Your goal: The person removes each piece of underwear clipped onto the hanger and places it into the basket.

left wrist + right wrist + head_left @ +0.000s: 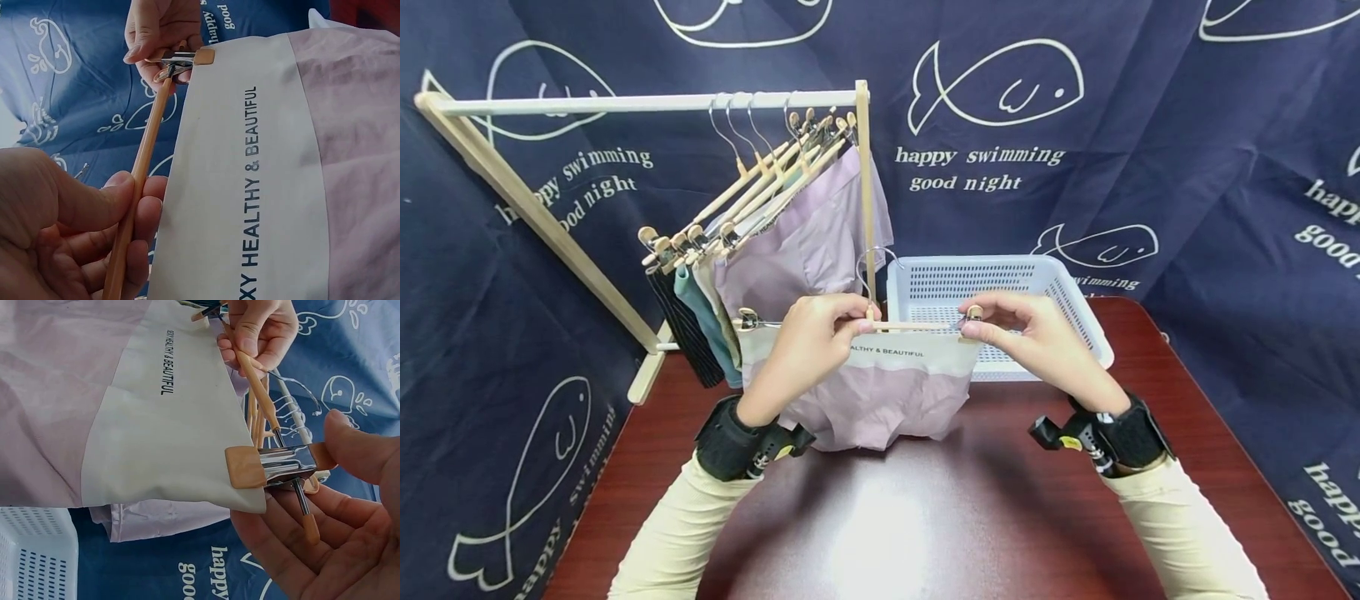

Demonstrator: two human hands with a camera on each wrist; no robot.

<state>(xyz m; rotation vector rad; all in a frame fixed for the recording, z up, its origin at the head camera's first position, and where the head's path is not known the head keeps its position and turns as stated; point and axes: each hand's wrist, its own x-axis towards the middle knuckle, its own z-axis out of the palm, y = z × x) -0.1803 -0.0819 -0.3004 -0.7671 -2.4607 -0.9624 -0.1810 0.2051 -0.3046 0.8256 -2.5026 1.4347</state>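
A wooden hanger (917, 326) with metal clips is held level above the table, and pink underwear (880, 400) with a white lettered waistband hangs from it. The left hand (820, 337) grips the hanger bar near the hook's base, thumb and fingers round the wood in the left wrist view. At the bar's right end the right hand (1030, 333) holds the clip (272, 467), thumb on its wooden tab and fingers behind it. That clip's wooden pad lies over the waistband's corner. The left clip (748, 318) is at the waistband's other end.
At the left stands a rack (647, 103) with several hangers bearing pink, green and black striped garments. A light blue basket (1093, 329) sits behind the right hand on the dark red table (1150, 400). Printed blue cloth (985, 217) hangs behind.
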